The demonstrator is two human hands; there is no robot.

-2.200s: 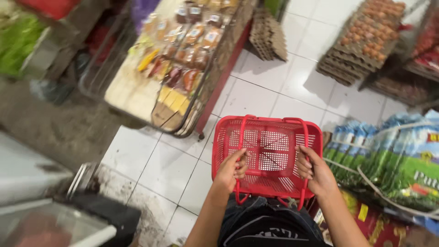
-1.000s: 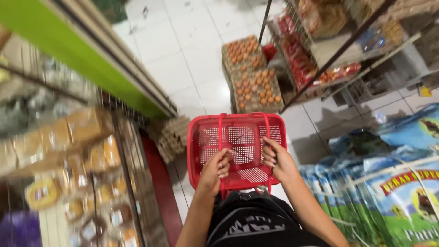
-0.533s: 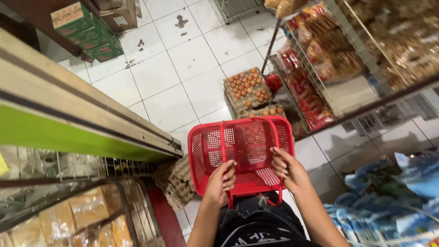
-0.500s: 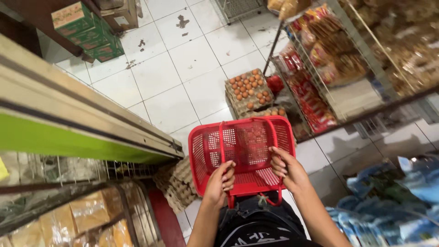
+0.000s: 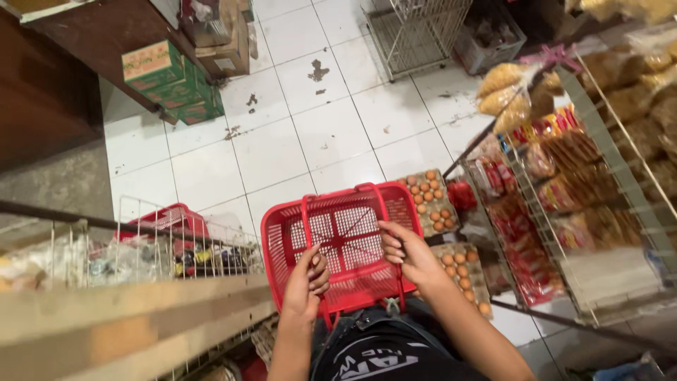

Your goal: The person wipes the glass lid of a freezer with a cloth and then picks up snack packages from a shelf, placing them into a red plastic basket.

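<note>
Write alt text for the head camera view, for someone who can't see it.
Seen from above, a person's left hand and right hand grip the near rim of an empty red shopping basket over a white tiled floor, with egg trays and snack racks at right.

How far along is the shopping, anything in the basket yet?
Nothing is loaded: the red basket shows only its bare mesh bottom. In hand: left hand and right hand both grip its near rim, handles folded down. Left: all the picking; egg trays and packaged snacks sit untouched to the right.
</note>
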